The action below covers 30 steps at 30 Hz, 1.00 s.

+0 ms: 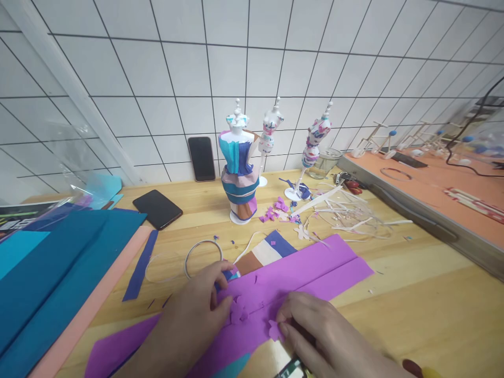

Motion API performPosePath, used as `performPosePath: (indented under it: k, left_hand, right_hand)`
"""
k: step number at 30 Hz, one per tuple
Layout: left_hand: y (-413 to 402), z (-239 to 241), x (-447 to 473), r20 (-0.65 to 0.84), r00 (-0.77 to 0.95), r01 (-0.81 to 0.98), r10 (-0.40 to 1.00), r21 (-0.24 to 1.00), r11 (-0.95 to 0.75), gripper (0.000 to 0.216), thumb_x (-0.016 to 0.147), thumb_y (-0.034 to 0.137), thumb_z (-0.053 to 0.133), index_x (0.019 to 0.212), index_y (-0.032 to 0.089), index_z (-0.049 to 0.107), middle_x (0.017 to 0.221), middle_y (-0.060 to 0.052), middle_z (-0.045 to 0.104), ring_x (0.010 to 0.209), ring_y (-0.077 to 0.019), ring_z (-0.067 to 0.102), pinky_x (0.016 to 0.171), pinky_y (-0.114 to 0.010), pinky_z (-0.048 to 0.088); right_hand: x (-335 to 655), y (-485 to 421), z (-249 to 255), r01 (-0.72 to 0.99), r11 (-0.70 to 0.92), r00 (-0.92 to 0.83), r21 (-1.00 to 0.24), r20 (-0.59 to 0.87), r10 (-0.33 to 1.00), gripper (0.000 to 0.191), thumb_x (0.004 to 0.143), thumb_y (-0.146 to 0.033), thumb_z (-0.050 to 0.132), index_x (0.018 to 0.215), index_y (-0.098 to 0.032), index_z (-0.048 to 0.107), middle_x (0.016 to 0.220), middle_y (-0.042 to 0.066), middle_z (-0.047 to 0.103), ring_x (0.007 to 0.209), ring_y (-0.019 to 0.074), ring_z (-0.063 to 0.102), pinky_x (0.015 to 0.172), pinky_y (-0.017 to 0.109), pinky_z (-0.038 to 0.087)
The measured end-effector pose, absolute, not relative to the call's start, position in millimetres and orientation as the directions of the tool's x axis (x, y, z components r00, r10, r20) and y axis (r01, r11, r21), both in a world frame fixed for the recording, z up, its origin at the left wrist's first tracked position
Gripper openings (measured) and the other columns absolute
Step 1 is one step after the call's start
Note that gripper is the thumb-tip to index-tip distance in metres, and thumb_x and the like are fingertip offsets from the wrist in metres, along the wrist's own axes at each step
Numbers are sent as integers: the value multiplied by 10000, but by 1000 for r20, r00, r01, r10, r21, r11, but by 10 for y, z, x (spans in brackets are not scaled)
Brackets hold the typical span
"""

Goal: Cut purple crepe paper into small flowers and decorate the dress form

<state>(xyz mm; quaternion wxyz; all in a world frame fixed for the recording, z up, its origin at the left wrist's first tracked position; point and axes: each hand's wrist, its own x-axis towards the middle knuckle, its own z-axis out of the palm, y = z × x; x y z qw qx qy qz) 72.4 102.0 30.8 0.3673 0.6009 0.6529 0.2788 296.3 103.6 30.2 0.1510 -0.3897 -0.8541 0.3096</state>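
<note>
My right hand [311, 328] pinches a small purple flower cutout [274, 329] between thumb and fingertips, just above the long folded purple sheet [331, 262], which looks like crepe paper. On the other side, my left hand [192, 310] rests over the sheet with thumb and fingers apart and nothing visible between them. Several more purple cutouts [238, 311] lie on the sheet by its thumb. Under the sheet's far edge sit strips of brown, cream and blue material [263, 253]. Part of a small dark green-and-white object [292, 369] shows below my right hand.
A miniature dress form [238, 168] wears layered coloured pieces; two patterned ones stand behind. Two phones [157, 209] are at the back left. Coloured sheets [71, 262] cover the left side. A metal ring [202, 242], purple scraps [275, 210] and pale strips [354, 210] lie around.
</note>
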Motion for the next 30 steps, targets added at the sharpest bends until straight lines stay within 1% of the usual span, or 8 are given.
performPosePath:
  k: [2,5,9,13,16,21,26,30]
  left_hand:
    - [1019,375,750,-156,-8,502,988,854,139,301,726,182,550,1014,223,630,763,7,597,618,-158,542,572,-251,420]
    - [978,460,855,-159,2,275,987,949,152,198,750,229,566,940,214,621,708,17,579,635,-153,556,607,-258,441]
    - [940,429,969,-204,61,44,977,979,201,171,753,268,608,910,199,605,645,37,544,622,-137,545,624,-262,438]
    - [1003,221,961,-241,118,-49,963,968,248,199,760,259,619,935,178,574,638,28,576,629,-137,561,633,-270,442]
    - [1062,42,930,-256,73,-104,964,959,262,218,722,265,652,895,167,561,628,14,594,630,-150,585,623,-276,452]
    - [1069,-35,909,-233,99,-56,967,969,239,224,756,276,619,942,167,557,642,18,584,626,-145,575,629,-282,452]
    - [988,68,935,-215,151,165,965,968,190,201,820,287,543,988,179,564,760,-6,583,713,-156,579,669,-284,461]
    - [912,96,962,-47,233,394,971,918,-50,191,823,259,511,995,195,567,878,-35,602,838,-189,598,787,-325,466]
  right_hand:
    - [2967,1038,293,567,494,-642,-659,22,766,178,895,-124,432,787,-196,553,781,31,623,697,166,574,636,273,457]
    - [2973,1035,260,565,487,-632,-666,30,774,178,900,-129,434,778,-202,541,758,16,613,677,157,564,627,264,447]
    - [2985,1018,210,554,495,-636,-669,42,770,165,899,-134,445,786,-210,539,753,3,605,659,146,555,618,253,434]
    - [2983,1021,198,554,499,-644,-667,37,764,169,900,-136,443,782,-208,540,761,11,610,667,153,558,625,262,431]
    - [2970,1041,206,550,495,-643,-673,37,765,169,898,-136,441,781,-210,538,752,9,603,666,154,550,622,263,427]
    - [2968,1055,218,530,455,-629,-716,28,777,180,900,-139,432,764,-212,524,727,0,588,648,145,539,608,251,420]
    - [2987,1032,175,511,307,-538,-803,-20,843,185,891,-162,430,728,-211,505,676,-10,542,605,142,519,561,242,413]
    - [2966,1018,137,457,244,-481,-855,-6,877,194,905,-230,433,736,-209,526,666,-10,525,600,148,514,561,249,417]
